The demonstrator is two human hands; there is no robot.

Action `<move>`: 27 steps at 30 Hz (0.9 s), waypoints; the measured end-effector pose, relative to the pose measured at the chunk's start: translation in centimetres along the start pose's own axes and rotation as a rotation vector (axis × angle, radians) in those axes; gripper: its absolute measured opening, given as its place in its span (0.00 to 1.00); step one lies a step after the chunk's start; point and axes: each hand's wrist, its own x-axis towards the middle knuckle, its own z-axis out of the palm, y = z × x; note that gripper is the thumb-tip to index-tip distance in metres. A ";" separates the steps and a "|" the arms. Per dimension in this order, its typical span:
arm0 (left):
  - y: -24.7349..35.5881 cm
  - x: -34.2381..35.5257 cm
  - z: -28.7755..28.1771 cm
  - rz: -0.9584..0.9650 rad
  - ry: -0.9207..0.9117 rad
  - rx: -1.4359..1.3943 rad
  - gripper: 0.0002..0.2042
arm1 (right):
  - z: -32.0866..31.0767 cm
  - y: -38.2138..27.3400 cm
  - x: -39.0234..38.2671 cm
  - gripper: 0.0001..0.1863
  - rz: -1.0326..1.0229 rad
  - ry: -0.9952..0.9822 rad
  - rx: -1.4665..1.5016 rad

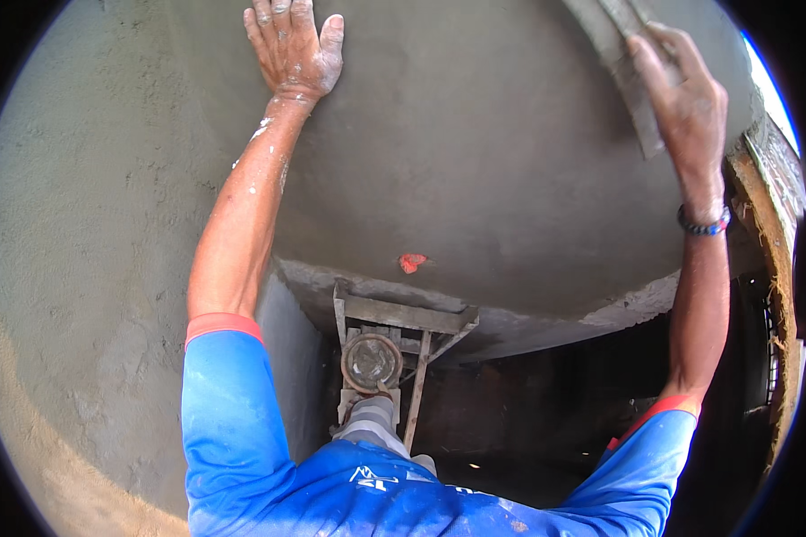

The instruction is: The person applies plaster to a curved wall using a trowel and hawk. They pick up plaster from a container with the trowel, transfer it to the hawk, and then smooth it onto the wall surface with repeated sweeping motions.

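Note:
My left hand [295,49], smeared with pale plaster, lies with fingers stretched out against the smooth grey plastered surface [475,134] at the upper left. At the upper right, my right hand [690,103] is closed on a plastering float [634,98], a long, flat grey tool laid against the same surface. The float's upper end runs out of the picture, and its handle is mostly hidden by my fingers. A dark beaded bracelet [706,221] circles my right wrist.
Below stands a wooden trestle [403,313] with a round pan [346,365] of grey mortar near my foot. A red patch [412,262] shows in the plaster. Rougher grey wall [90,268] rises on the left; a rough wooden edge [770,224] borders the right.

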 end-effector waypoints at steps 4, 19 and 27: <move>-0.8 0.4 0.7 0.015 0.006 0.057 0.37 | 1.2 2.1 1.2 0.13 0.014 0.100 0.152; 1.0 -19.2 -4.2 -0.066 -0.090 -0.430 0.35 | 15.2 -2.8 -36.7 0.18 -0.045 -0.589 0.137; -1.4 -53.6 -9.0 -1.119 -0.916 -0.043 0.34 | 0.0 12.5 -14.0 0.07 0.365 0.312 0.251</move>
